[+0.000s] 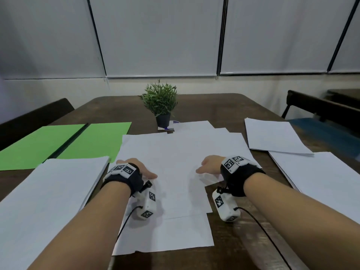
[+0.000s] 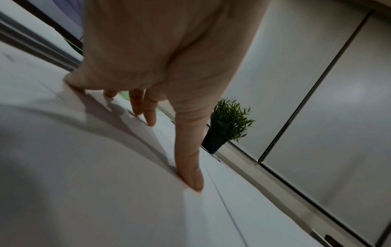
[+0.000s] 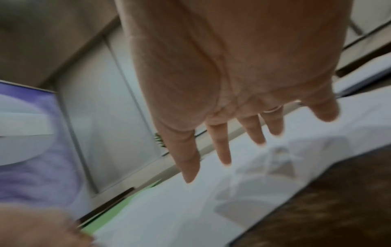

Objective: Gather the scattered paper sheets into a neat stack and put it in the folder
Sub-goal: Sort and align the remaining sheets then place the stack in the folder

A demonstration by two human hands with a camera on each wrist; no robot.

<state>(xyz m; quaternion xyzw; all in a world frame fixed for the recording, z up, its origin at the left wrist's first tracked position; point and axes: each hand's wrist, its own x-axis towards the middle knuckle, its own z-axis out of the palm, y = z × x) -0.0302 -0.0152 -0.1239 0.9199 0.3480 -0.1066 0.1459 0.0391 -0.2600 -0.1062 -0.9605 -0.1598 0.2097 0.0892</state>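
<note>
Dark wooden counter (image 1: 224, 106) with scattered white paper sheets. The central overlapping sheets (image 1: 181, 152) lie just in front of the potted plant (image 1: 160, 102), fanned at slightly different angles so that several corners show at their far right edge; their surfaces are blank and flat, and one near edge is slightly uneven. A further pile of sheets (image 1: 50, 191) lies to the near left of the plant, and two more sheets (image 1: 272, 135) lie to its right, one partly over the other. The green folder (image 1: 64, 141), left of the plant, lies opened flat, with a dark fold line between its two halves. The left hand (image 1: 145, 171) rests on the central sheets, fingers spread and fairly straight, fingertips (image 2: 191, 180) touching the paper. The right hand (image 1: 209, 165) is over the same sheets, fingers (image 3: 220, 147) extended and apart, gripping nothing; whether they touch the paper cannot be told. Both wrists carry black straps with white marker-tagged units.
</note>
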